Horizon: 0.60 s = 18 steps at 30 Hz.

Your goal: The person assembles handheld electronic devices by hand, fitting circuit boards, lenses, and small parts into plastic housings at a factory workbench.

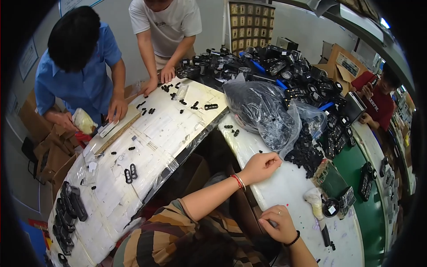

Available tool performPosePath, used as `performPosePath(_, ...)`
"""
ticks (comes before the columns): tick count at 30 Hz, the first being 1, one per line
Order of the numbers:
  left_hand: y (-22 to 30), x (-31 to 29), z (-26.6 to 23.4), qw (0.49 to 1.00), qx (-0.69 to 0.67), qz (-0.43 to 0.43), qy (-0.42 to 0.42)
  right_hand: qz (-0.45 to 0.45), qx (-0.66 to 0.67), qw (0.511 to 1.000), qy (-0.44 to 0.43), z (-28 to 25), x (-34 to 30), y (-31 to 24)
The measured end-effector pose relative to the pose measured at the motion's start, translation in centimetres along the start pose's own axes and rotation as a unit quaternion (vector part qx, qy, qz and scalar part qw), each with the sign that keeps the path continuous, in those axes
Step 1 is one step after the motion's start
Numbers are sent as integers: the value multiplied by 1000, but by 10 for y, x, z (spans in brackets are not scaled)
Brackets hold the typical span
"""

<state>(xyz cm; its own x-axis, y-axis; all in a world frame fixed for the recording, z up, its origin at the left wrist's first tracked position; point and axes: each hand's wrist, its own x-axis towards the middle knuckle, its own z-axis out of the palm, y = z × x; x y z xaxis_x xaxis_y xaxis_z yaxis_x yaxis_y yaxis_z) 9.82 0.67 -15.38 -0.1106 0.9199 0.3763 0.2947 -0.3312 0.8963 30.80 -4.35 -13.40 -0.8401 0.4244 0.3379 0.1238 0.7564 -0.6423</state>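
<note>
Tool [318, 210] by right hand [279, 224] lies lengthways down view, black end [326, 236] lowest.

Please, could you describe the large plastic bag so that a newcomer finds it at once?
On the white table at right, look just beyond the left hand. The bulging see-through bag there has dark contents, and is clearly larger than the small clear bag beside it.

Decently bright indoors — lit lamp [384, 23] up top right, shiny glare on the plastic bag [255, 107], fisheye edges bowed and blacked out.
</note>
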Motion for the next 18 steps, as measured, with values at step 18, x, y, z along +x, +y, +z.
performPosePath(18,101,-204,-188,783,551,-231,175,5,15,1000,9,1,-2,0)
